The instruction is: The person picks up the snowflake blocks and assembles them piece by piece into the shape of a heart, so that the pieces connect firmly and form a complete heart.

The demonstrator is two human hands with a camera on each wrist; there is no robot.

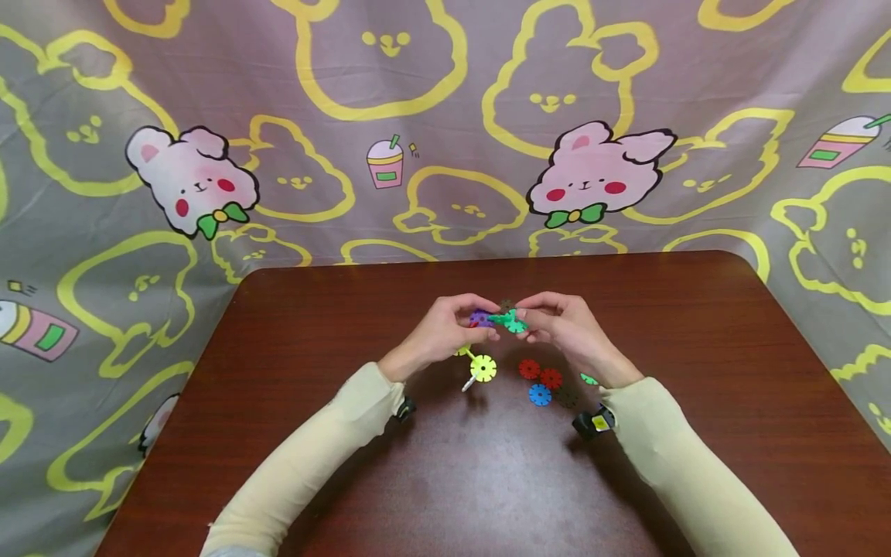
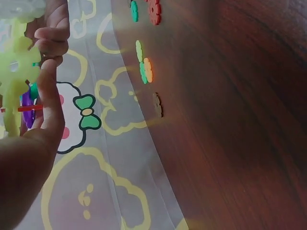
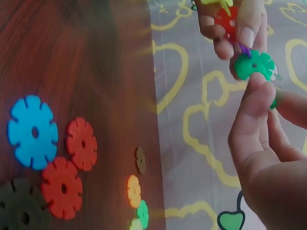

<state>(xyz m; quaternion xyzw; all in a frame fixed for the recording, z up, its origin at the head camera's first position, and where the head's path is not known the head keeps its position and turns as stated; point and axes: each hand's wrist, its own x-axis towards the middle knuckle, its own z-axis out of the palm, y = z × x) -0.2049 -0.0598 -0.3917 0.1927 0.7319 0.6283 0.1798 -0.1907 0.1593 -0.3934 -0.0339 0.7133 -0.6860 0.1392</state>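
My left hand (image 1: 445, 329) pinches a cluster of slotted plastic flower discs at its purple disc (image 1: 480, 318). A red disc (image 3: 226, 23) is in the same cluster, close to the left fingers. Below that hand hang a yellow disc (image 1: 483, 368) and a whitish disc (image 1: 469, 382) seen nearly edge-on. My right hand (image 1: 567, 329) grips a green disc (image 1: 516, 321) between thumb and fingers. The green disc meets the purple one's edge; whether their slots interlock, I cannot tell. Both hands are raised close together above the table, and fingers hide part of the cluster.
On the brown table (image 1: 418, 480) lie loose discs: a blue disc (image 1: 540, 394), two red ones, a dark disc (image 1: 567, 398) and a green one partly behind the right wrist. An orange disc (image 3: 134, 190) and a brown disc (image 3: 140, 160) lie farther off. Patterned cloth hangs behind.
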